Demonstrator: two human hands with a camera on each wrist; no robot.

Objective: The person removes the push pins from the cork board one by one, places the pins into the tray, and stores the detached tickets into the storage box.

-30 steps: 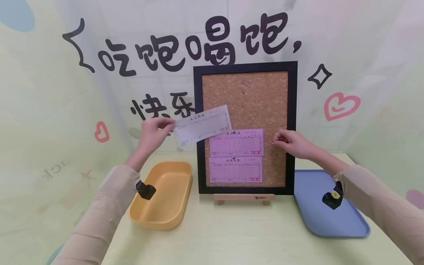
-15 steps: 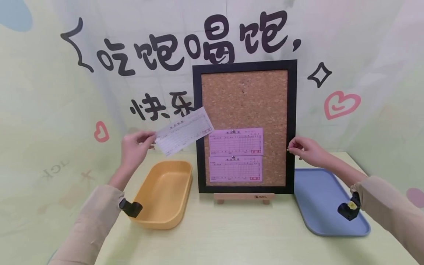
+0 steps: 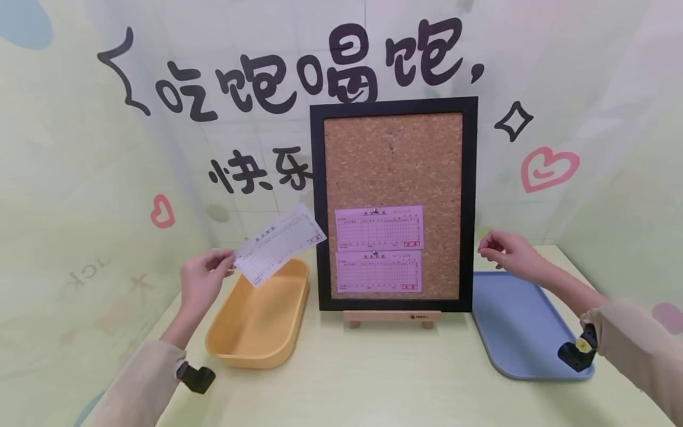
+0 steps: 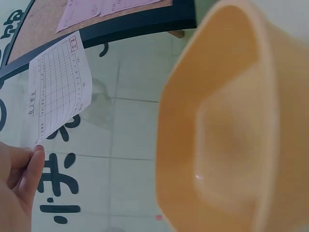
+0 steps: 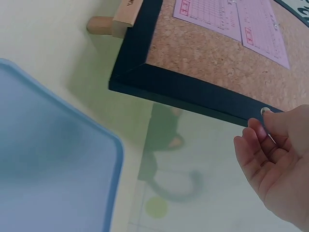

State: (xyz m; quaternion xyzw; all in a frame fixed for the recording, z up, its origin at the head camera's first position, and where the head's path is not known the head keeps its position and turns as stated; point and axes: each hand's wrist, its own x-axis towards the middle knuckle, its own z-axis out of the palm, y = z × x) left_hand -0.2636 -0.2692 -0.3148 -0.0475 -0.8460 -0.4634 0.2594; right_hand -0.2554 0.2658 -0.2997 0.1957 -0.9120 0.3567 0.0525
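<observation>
Left hand [image 3: 200, 280]: pinching white slip [image 3: 279, 243], now lowered off cork board [image 3: 393, 172] to above yellow tub [image 3: 259, 320]. Two pink slips [image 3: 379, 228] left pinned. Right hand [image 3: 509, 252]: withdrawn above blue tray [image 3: 525, 329], fingers [image 5: 263, 140] pinching pin [image 5: 265, 111].

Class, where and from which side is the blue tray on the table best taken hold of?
Grip the blue tray at its near long rim, coming from the front right: it lies flat, its raised rim gives fingers purchase, and the cork board crowds its left edge.
</observation>
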